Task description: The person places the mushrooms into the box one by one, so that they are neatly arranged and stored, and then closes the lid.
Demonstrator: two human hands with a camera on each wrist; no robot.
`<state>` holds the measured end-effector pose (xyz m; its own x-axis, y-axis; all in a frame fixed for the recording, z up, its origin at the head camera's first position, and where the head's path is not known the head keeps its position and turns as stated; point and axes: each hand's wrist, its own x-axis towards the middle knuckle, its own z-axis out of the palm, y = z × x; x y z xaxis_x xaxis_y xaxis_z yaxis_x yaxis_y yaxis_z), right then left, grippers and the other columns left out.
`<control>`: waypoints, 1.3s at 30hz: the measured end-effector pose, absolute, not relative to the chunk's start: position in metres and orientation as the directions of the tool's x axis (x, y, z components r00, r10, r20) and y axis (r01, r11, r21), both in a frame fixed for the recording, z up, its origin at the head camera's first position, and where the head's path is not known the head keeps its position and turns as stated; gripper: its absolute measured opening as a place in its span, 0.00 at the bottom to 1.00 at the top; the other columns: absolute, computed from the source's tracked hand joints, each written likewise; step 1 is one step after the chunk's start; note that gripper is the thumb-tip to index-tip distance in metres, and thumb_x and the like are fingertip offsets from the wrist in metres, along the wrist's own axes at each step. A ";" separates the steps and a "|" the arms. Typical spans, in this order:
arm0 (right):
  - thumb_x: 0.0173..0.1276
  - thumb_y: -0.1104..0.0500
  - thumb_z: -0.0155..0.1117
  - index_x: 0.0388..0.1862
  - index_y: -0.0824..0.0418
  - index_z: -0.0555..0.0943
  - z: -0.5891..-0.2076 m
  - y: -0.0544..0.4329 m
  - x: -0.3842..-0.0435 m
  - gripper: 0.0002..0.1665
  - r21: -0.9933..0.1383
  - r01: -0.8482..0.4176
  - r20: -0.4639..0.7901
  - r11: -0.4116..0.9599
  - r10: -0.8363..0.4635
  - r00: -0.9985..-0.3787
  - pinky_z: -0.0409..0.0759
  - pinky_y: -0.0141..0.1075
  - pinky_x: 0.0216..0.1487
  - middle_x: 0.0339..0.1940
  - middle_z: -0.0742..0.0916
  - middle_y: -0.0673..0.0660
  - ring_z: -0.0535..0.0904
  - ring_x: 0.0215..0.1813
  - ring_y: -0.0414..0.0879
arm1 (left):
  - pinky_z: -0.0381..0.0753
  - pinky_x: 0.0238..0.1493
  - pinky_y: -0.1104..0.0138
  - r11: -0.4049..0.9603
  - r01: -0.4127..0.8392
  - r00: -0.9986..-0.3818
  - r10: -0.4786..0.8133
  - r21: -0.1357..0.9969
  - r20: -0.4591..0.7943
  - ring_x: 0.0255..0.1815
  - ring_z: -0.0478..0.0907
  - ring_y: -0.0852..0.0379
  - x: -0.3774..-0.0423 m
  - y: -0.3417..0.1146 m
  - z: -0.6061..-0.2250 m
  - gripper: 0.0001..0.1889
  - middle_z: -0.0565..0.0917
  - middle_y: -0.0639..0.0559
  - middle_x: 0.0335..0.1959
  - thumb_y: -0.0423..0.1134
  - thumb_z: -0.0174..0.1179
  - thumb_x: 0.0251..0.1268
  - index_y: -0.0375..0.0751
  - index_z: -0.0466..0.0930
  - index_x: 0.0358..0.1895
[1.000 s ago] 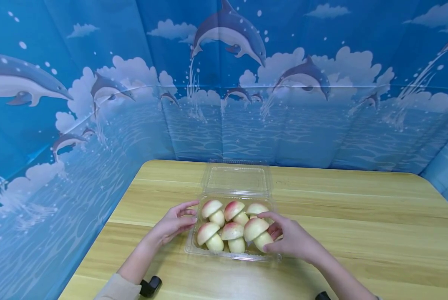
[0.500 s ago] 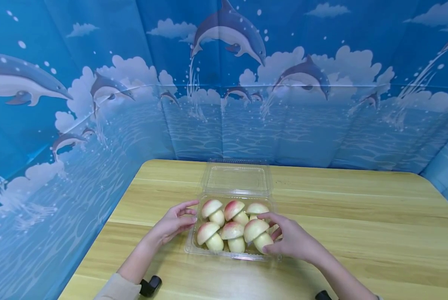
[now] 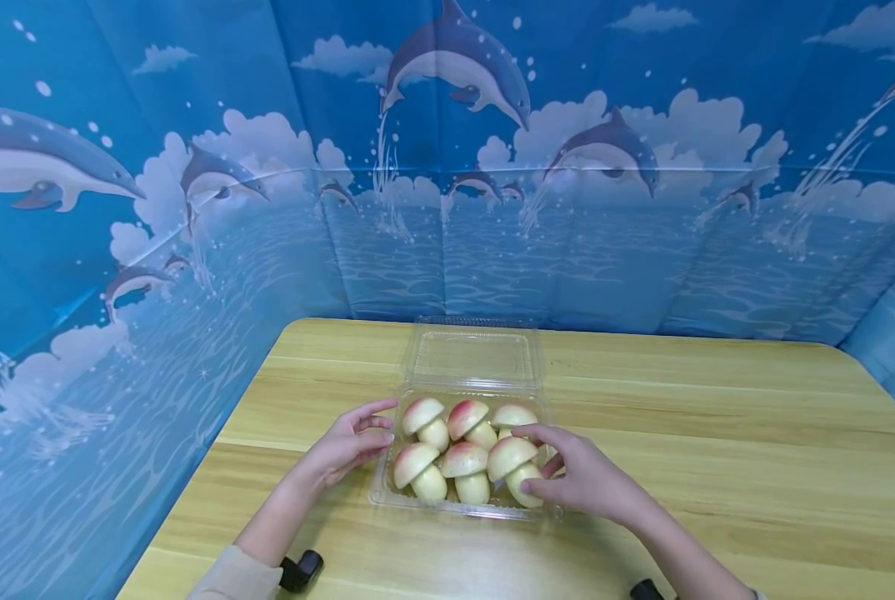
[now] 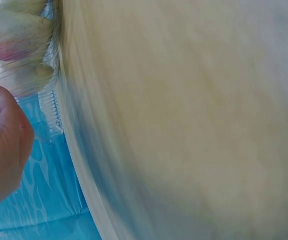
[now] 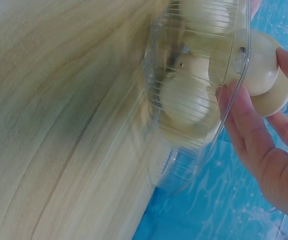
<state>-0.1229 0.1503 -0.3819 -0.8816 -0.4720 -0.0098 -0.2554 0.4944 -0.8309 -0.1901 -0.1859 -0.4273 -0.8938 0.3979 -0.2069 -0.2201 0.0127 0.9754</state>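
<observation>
A clear plastic clamshell box (image 3: 462,510) stands on the table with its lid (image 3: 473,354) folded back. Several cream mushroom-shaped pieces with pink-tinged caps lie inside in two rows, among them one at the front left (image 3: 416,468) and one at the front middle (image 3: 466,468). My right hand (image 3: 586,473) holds the front right mushroom-shaped piece (image 3: 512,458), thumb across its stem and index finger behind its cap. In the right wrist view, other fingers (image 5: 244,117) sit against the box's outer wall. My left hand (image 3: 347,447) rests at the box's left side, fingers loosely bent, holding nothing.
The box stands near the middle of a wood-grain table (image 3: 717,467). Behind and to the left hangs a blue dolphin-print curtain (image 3: 432,250). A black device (image 3: 301,572) is at the left wrist, another (image 3: 645,590) by the right forearm.
My right thumb has shifted slightly up and further over the stem of the front right piece, whose stem end sits slightly lower. My left hand and the box stay put.
</observation>
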 end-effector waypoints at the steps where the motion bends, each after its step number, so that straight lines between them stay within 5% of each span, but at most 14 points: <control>1: 0.57 0.56 0.70 0.63 0.62 0.70 -0.382 0.150 -0.123 0.35 -0.827 -0.261 -0.004 0.498 -0.470 -0.883 0.79 0.35 0.26 0.57 0.75 0.65 0.78 0.35 0.46 | 0.77 0.38 0.74 0.013 -0.220 -0.894 0.397 0.975 -0.207 0.33 0.74 0.63 -0.190 -0.186 -0.427 0.33 0.71 0.47 0.43 0.26 0.56 0.60 0.32 0.56 0.69; 13: 0.54 0.57 0.72 0.58 0.66 0.74 -0.382 0.141 -0.123 0.33 -0.807 -0.244 0.031 0.538 -0.375 -0.927 0.76 0.33 0.20 0.47 0.79 0.64 0.78 0.25 0.42 | 0.77 0.37 0.74 0.008 -0.217 -0.894 0.401 0.976 -0.202 0.32 0.73 0.63 -0.191 -0.185 -0.426 0.33 0.71 0.47 0.43 0.25 0.56 0.60 0.32 0.56 0.69; 29: 0.47 0.64 0.76 0.41 0.60 0.79 -0.394 0.127 -0.116 0.21 -0.731 -0.268 0.183 0.627 -0.199 -0.963 0.77 0.27 0.24 0.40 0.83 0.56 0.79 0.26 0.41 | 0.77 0.37 0.74 0.005 -0.216 -0.889 0.412 0.976 -0.199 0.32 0.73 0.63 -0.190 -0.187 -0.428 0.33 0.71 0.47 0.42 0.26 0.56 0.61 0.31 0.55 0.69; 39: 0.41 0.66 0.78 0.37 0.59 0.79 -0.390 0.123 -0.115 0.22 -0.678 -0.249 0.169 0.691 -0.184 -0.968 0.75 0.26 0.24 0.35 0.82 0.56 0.77 0.25 0.37 | 0.77 0.37 0.74 0.001 -0.213 -0.889 0.415 0.977 -0.194 0.32 0.73 0.64 -0.189 -0.187 -0.427 0.33 0.71 0.47 0.42 0.26 0.56 0.61 0.31 0.55 0.69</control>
<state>-0.1151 0.1233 -0.3904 -0.9683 -0.1840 0.1686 -0.2495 0.6910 -0.6784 -0.1890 -0.1873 -0.4269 -0.8889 0.4148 -0.1944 -0.2131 0.0013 0.9770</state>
